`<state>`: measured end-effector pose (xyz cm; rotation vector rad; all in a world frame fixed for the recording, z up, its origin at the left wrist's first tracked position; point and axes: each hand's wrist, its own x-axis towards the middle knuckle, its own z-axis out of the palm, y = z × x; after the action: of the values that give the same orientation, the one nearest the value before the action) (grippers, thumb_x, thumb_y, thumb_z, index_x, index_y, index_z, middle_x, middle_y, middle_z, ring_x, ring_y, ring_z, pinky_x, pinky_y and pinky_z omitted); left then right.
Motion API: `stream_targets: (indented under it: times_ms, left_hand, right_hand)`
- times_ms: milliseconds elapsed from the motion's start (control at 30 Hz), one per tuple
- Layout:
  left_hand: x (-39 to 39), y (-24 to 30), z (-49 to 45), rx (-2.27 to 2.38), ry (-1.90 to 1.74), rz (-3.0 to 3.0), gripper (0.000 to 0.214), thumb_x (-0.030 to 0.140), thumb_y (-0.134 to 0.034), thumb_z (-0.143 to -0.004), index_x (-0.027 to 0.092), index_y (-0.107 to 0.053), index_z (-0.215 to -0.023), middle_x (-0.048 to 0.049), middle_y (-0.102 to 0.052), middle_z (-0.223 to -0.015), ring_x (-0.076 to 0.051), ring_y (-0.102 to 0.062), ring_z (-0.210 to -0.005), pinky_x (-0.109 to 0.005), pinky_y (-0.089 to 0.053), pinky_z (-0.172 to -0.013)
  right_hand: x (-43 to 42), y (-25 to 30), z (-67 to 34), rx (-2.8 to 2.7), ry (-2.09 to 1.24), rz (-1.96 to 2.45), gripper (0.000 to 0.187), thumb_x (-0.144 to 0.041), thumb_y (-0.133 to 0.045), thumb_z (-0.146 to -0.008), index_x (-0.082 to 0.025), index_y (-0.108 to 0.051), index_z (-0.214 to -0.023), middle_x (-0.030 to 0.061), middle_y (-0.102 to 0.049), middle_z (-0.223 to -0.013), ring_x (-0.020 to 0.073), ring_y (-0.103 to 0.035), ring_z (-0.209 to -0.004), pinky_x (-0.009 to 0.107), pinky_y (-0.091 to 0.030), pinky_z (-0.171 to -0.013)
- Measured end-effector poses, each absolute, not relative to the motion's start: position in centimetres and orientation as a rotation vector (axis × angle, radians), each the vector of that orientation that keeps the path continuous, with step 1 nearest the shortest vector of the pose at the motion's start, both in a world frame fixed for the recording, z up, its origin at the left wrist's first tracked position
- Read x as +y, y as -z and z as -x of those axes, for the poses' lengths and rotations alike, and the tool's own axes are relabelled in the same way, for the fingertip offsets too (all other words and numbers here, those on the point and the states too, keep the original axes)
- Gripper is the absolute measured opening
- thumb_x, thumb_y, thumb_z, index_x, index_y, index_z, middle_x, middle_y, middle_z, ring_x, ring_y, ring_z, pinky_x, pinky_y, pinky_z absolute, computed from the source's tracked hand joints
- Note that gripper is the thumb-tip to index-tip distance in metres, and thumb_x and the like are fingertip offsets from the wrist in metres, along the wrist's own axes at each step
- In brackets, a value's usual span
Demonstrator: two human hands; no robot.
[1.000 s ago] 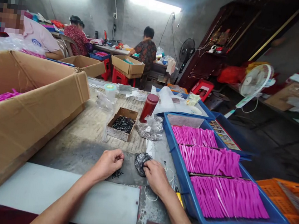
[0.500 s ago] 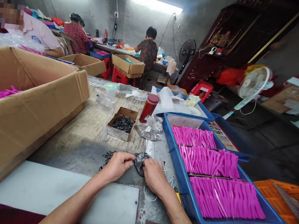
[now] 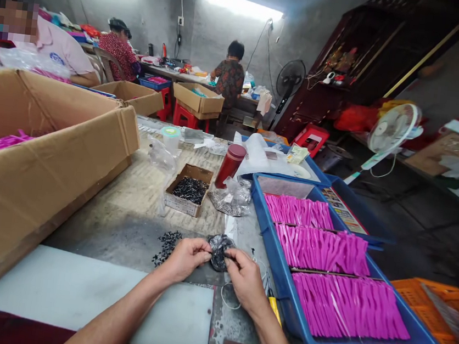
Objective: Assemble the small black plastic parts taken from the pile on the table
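Note:
In front of me on the table lies a crumpled, dark, shiny plastic bag [image 3: 221, 244], its top opened out. My left hand [image 3: 187, 258] is at its left side, thumb and forefinger pinched; what is between the tips is too small to name. From the right, my right hand [image 3: 246, 276] reaches to the bag's edge, and a small black piece shows between its thumb and forefinger. A loose pile of small black parts [image 3: 166, 246] lies just left of the bag, close to my left hand.
A large cardboard box [image 3: 45, 184] stands at the left. To the right is a blue tray [image 3: 266, 228] of magenta strips. Beyond my hands are a small box of dark pieces [image 3: 188, 189] and a red canister [image 3: 230, 165]. A yellow-handled tool [image 3: 274, 308] lies near my right wrist.
My right hand has drawn slightly back and to the right, showing more of the bag. My left hand has shifted a little right. The yellow tool handle shows more.

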<state>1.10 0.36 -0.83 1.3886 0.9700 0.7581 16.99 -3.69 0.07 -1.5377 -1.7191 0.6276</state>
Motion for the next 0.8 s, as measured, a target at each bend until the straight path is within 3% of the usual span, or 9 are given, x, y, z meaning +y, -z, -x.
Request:
stream_targets:
  times_ms: [300,800]
  left_hand:
    - [-0.1,0.1,-0.8,0.904,-0.716,-1.439,0.012,0.022,-0.052,-0.065,0.01,-0.054,-0.061,0.005,-0.042,-0.049,-0.006,-0.036,-0.047,-0.017,-0.03,-0.047]
    - [-0.3,-0.5,-0.7,0.857,-0.667,-1.568,0.011,0.019,-0.049,-0.067,0.011,-0.055,-0.064,0.0048,-0.043,-0.052,-0.007,-0.036,-0.051,-0.017,-0.029,-0.051]
  right_hand:
    - [-4.6,-0.3,-15.9,-1.575,-0.846,1.484,0.011,-0.018,-0.045,-0.07,-0.017,-0.052,-0.078,-0.0022,-0.052,-0.061,0.011,-0.046,-0.054,0.02,-0.037,-0.051]
    - [-4.7,0.3,-15.4,-1.526,-0.964,1.442,0.01,-0.017,-0.045,-0.07,-0.018,-0.049,-0.079,-0.0035,-0.047,-0.061,0.01,-0.044,-0.054,0.02,-0.035,-0.052]
